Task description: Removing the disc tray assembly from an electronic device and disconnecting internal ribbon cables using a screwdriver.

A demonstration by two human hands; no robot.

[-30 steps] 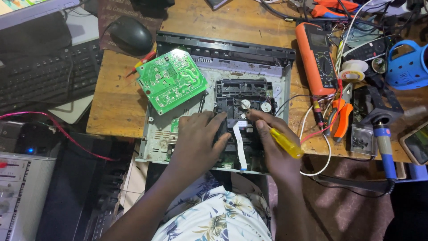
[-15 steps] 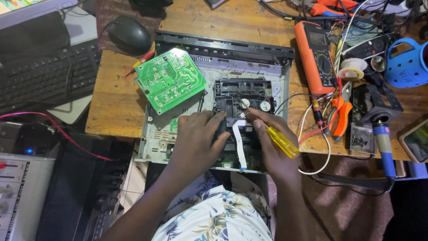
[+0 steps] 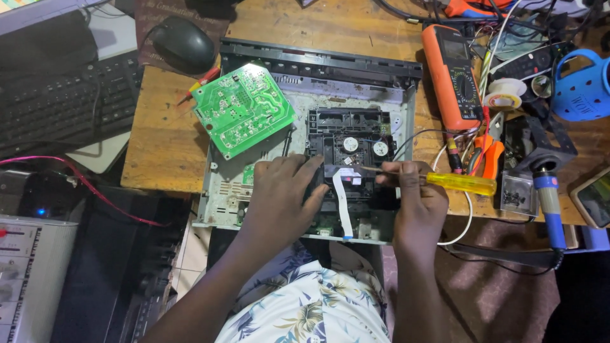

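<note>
An opened grey disc-player chassis (image 3: 219, 197) lies on the wooden desk. Inside it sits a black disc drive mechanism (image 3: 349, 136) with a white ribbon cable (image 3: 343, 206) running toward me. My left hand (image 3: 279, 194) rests flat on the chassis, its fingertips touching the drive's left front edge. My right hand (image 3: 413, 197) grips a yellow-handled screwdriver (image 3: 457, 183); its shaft lies almost level, with the tip on the drive's front edge. A green circuit board (image 3: 241, 108) lies tilted over the chassis's far-left corner.
An orange multimeter (image 3: 452, 76), orange pliers (image 3: 486, 155), a solder reel (image 3: 503, 98), a blue-handled soldering iron (image 3: 549, 203) and tangled wires crowd the right. A black keyboard (image 3: 60, 105) and mouse (image 3: 184, 38) lie left. A blue holed container (image 3: 581, 86) stands far right.
The right hand has swung the screwdriver from a slant to nearly level, its handle now pointing right. The left hand has slid slightly left along the drive's edge.
</note>
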